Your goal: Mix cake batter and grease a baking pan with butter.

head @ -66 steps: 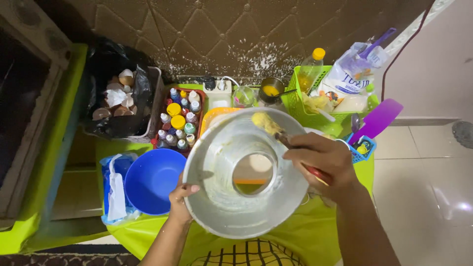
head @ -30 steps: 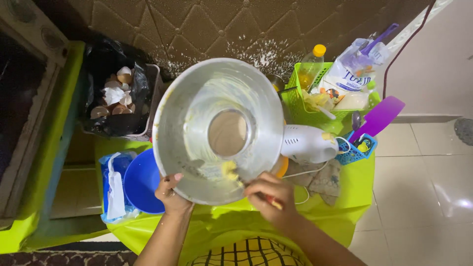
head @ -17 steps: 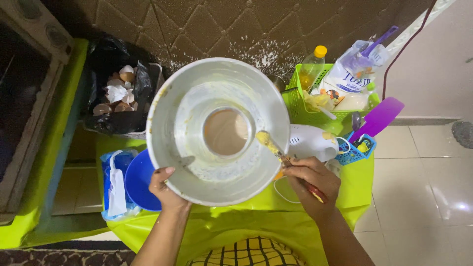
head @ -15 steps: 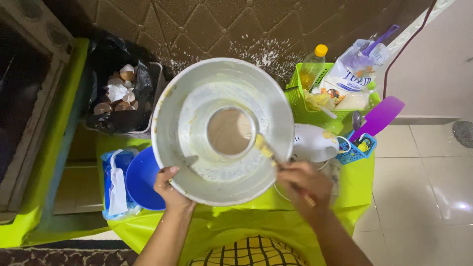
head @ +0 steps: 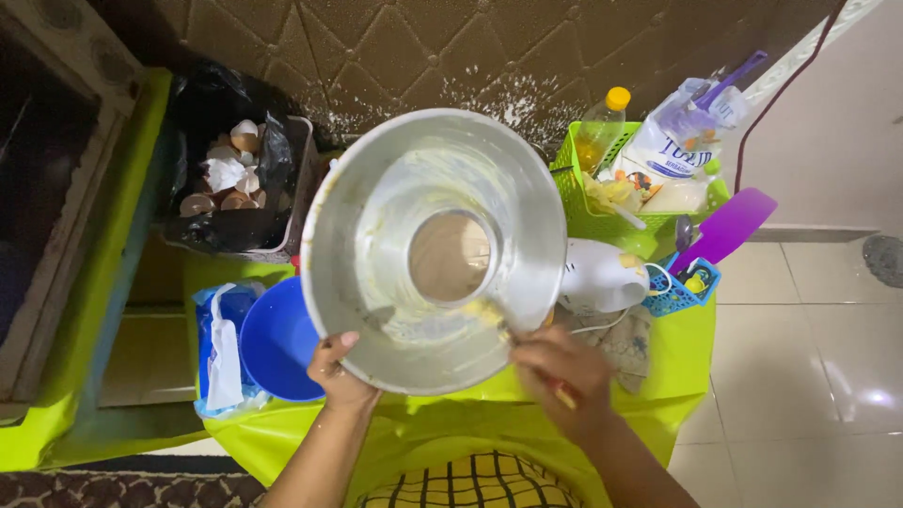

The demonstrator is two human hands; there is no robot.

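Upper left, a bin lined with a black bag holds eggshells. Below it sits a blue bowl. Left hand grips the rim of the tilted metal pan, batter smeared inside. Right hand is closed around a brush touching the pan's lower wall. Right, a green basket holds packets.

Blue bowl left, mixer right: crowded.

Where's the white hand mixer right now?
In the head view the white hand mixer lies on the green-covered table, right of the tilted metal bowl, just above the right hand and below the green basket.
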